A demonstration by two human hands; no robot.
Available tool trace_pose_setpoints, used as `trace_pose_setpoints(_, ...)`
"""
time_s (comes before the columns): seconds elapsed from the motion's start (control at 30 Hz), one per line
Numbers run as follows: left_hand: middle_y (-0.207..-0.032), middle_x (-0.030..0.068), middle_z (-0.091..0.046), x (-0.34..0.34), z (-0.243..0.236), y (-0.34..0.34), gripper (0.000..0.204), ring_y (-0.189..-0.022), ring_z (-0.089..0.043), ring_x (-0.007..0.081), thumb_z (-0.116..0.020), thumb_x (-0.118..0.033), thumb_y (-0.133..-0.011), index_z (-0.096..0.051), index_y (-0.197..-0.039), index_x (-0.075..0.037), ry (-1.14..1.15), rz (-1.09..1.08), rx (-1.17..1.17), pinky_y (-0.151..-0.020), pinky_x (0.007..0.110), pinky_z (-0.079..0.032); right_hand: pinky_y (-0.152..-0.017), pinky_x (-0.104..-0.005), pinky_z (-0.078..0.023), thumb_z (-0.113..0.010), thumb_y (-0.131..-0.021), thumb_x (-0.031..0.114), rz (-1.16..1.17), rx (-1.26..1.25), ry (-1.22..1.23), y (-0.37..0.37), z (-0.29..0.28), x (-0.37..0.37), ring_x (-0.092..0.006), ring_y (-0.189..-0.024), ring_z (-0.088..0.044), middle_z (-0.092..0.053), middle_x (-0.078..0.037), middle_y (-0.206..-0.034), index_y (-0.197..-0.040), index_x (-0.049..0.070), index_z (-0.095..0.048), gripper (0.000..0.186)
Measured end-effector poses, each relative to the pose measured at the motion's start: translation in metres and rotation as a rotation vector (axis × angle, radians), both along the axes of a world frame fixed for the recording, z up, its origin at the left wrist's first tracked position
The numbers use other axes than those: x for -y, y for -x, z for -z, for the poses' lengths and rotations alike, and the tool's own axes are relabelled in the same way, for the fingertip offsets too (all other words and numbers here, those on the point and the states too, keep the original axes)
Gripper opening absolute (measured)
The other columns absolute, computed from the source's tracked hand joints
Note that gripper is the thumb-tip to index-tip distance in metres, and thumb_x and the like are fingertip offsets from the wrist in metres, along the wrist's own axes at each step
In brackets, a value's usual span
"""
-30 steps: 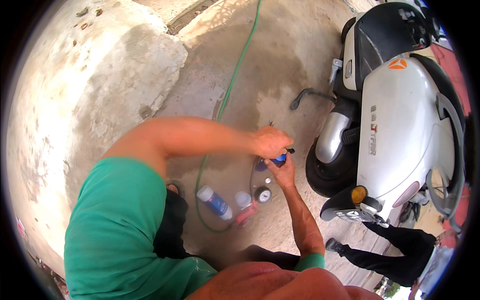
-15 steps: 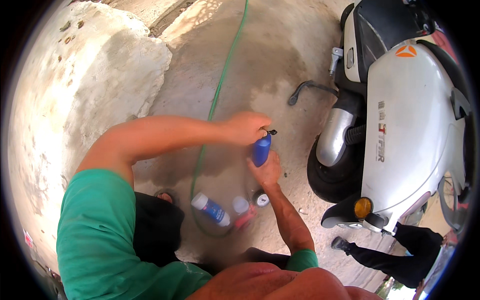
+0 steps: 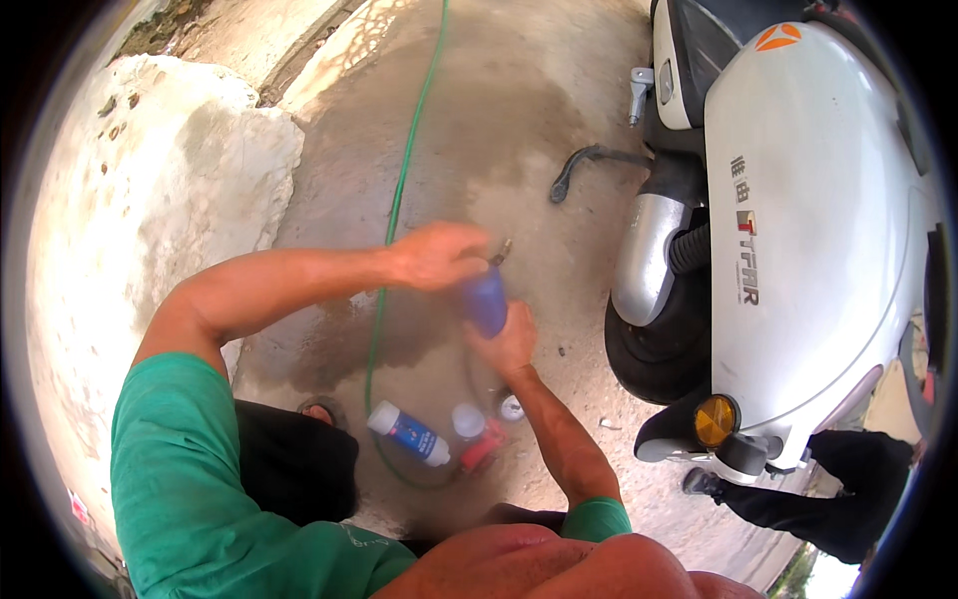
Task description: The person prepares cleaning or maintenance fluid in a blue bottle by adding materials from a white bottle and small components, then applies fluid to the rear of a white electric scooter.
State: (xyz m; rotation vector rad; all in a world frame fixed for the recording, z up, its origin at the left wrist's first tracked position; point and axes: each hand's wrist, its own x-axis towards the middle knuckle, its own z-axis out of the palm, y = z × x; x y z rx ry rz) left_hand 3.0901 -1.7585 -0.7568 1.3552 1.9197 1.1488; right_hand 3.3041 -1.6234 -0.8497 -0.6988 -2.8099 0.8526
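Observation:
A blue bottle-shaped container (image 3: pixel 485 301), blurred by motion, is tilted between my two hands over the concrete. My right hand (image 3: pixel 507 339) is wrapped round its lower part. At its top end my left hand (image 3: pixel 439 256) is closed by the neck, beside a small dark fitting (image 3: pixel 501 252) that sticks out. What the left fingers grip exactly is hidden. On the ground below lie a white and blue bottle (image 3: pixel 411 433) on its side, a red tool with a whitish cup (image 3: pixel 467 420), and a small round dial gauge (image 3: pixel 511 407).
A silver-white scooter (image 3: pixel 808 180) stands at the right, its black kickstart-like lever (image 3: pixel 574 175) jutting toward me. A green hose (image 3: pixel 411 150) runs along the ground. A pale rock slab (image 3: pixel 180 170) lies left. At the lower right are another person's dark-trousered legs (image 3: pixel 848 489).
Both hands and the blue container have shifted left in the picture, and the container now tilts more to the left. The whole view has also shifted a little.

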Motion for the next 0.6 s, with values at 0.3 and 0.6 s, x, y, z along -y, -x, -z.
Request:
trace_pose_setpoints(0.3,-0.081,0.0184,-0.061,-0.012,0.001,-0.001,0.024,-0.076,-0.062,0.0406,-0.066,-0.027,-0.091,-0.059,-0.09,-0.004,0.051,0.028,-0.216,-0.067,0.048,-0.047,-0.082,-0.0499,-0.05,-0.087,-0.064,0.041,0.016,-0.062,0.054,-0.001,-0.001,-0.001,-0.0372,-0.097,-0.061,-0.063,-0.016,-0.1,-0.109,0.008,-0.061,0.061)
trace_pose_setpoints(0.6,-0.083,0.0204,-0.064,-0.018,-0.009,-0.017,0.024,-0.08,-0.063,0.0433,-0.064,-0.029,-0.091,-0.06,-0.092,-0.005,0.089,-0.037,-0.194,-0.07,0.051,-0.049,-0.08,-0.0497,-0.05,-0.089,-0.062,0.038,0.045,-0.105,0.102,-0.007,0.012,0.0,-0.0378,-0.094,-0.063,-0.063,-0.017,-0.099,-0.111,0.007,-0.058,0.066)
